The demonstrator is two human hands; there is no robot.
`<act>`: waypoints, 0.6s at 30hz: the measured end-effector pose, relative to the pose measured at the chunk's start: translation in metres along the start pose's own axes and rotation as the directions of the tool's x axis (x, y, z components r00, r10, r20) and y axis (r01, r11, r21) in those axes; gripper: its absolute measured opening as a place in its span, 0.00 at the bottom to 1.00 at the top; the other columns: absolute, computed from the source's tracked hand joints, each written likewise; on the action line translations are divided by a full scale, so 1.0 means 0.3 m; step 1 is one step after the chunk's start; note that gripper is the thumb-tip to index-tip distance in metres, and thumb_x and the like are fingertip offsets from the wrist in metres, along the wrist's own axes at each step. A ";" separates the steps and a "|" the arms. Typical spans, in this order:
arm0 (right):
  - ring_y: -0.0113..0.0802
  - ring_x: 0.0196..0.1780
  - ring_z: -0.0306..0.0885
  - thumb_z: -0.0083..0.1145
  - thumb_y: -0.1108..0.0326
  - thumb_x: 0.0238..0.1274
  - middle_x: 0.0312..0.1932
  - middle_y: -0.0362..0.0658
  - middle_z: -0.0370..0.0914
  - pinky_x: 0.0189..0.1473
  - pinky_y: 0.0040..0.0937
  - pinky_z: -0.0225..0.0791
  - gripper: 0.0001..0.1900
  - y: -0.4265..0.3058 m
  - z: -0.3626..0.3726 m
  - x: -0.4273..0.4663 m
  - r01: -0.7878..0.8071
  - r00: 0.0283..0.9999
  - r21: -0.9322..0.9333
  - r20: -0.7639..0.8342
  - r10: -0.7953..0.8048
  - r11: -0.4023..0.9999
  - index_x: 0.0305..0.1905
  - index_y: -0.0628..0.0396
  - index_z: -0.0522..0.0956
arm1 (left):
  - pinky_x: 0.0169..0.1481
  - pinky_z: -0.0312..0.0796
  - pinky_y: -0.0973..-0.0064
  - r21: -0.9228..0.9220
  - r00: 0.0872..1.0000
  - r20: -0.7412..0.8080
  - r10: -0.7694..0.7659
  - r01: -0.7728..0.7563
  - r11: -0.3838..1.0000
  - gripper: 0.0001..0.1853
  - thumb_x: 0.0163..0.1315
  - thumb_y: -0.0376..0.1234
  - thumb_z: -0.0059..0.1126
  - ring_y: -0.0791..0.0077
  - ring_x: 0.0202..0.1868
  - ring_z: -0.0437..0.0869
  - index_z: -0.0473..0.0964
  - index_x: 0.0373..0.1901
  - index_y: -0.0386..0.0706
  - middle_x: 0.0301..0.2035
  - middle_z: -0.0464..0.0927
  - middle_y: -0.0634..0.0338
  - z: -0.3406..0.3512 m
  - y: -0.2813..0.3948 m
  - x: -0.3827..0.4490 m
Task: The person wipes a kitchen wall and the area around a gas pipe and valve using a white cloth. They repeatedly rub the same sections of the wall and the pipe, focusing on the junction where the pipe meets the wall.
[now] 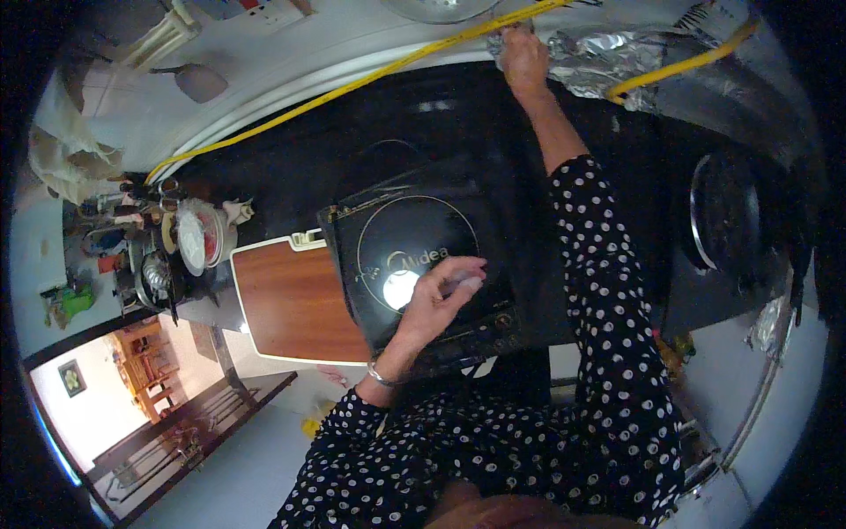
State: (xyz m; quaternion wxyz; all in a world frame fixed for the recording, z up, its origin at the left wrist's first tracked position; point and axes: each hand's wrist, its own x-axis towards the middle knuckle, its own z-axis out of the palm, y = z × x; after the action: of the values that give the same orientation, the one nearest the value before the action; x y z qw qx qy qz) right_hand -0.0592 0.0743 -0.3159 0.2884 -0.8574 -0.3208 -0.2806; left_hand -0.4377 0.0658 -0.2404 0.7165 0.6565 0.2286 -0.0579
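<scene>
My left hand [439, 294] is over a black Midea induction cooktop [370, 238], its fingers curled toward the thumb. Whether something small sits between those fingers is unclear. A round bright reflection shows on the glass beside this hand. My right hand [525, 63] reaches to the back wall, close to a yellow hose [396, 64] and crumpled aluminium foil [605, 63]. Its fingertips are partly hidden, and what they touch cannot be made out. A wood-brown board with a cream rim [291, 301] lies left of the cooktop and meets its edge.
On the left counter stand a plastic-covered bowl [198, 238] and several utensils. A dark round pan [727, 208] is at the right. A spatula [198, 81] hangs on the back wall. A doorway or window opening [86, 423] shows a room at lower left.
</scene>
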 end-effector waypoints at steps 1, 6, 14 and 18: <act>0.54 0.36 0.78 0.48 0.73 0.51 0.32 0.56 0.79 0.38 0.48 0.72 0.11 0.004 0.014 -0.024 -0.039 0.999 0.062 -0.031 0.041 0.997 0.39 0.58 0.80 | 0.55 0.70 0.77 -0.003 1.000 0.002 -0.018 0.018 1.000 0.14 0.65 0.28 0.54 0.74 0.50 0.79 0.72 0.52 0.37 0.44 0.79 0.57 -0.006 0.006 0.000; 0.53 0.44 0.77 0.48 0.75 0.51 0.39 0.54 0.79 0.46 0.44 0.71 0.15 -0.098 -0.001 -0.196 -0.175 0.958 0.301 0.271 0.092 0.937 0.44 0.57 0.80 | 0.54 0.71 0.77 0.024 1.000 -0.026 -0.009 0.009 1.000 0.14 0.65 0.28 0.54 0.74 0.50 0.79 0.73 0.52 0.37 0.44 0.79 0.57 -0.026 0.000 -0.005; 0.53 0.44 0.78 0.50 0.78 0.52 0.44 0.55 0.76 0.41 0.43 0.75 0.16 -0.030 -0.039 -0.054 0.077 0.990 -0.042 0.118 -0.071 0.996 0.48 0.58 0.76 | 0.50 0.71 0.79 -0.019 0.999 -0.050 -0.010 0.009 1.000 0.15 0.65 0.32 0.56 0.78 0.46 0.79 0.74 0.52 0.39 0.42 0.80 0.59 -0.032 0.007 0.003; 0.52 0.40 0.80 0.49 0.77 0.52 0.41 0.54 0.77 0.35 0.44 0.75 0.12 0.011 -0.021 -0.019 0.216 0.952 -0.129 0.246 -0.180 0.968 0.43 0.58 0.77 | 0.52 0.71 0.78 -0.016 0.999 -0.039 0.013 -0.013 1.000 0.15 0.65 0.31 0.56 0.77 0.47 0.79 0.74 0.52 0.38 0.43 0.80 0.58 -0.023 -0.004 0.008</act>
State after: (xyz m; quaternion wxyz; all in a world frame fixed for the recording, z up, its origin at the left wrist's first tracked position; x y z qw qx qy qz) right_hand -0.0623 0.0657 -0.3165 0.1518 -0.8675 -0.4143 -0.2298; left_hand -0.4377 0.0730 -0.2426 0.7176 0.6531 0.2386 -0.0388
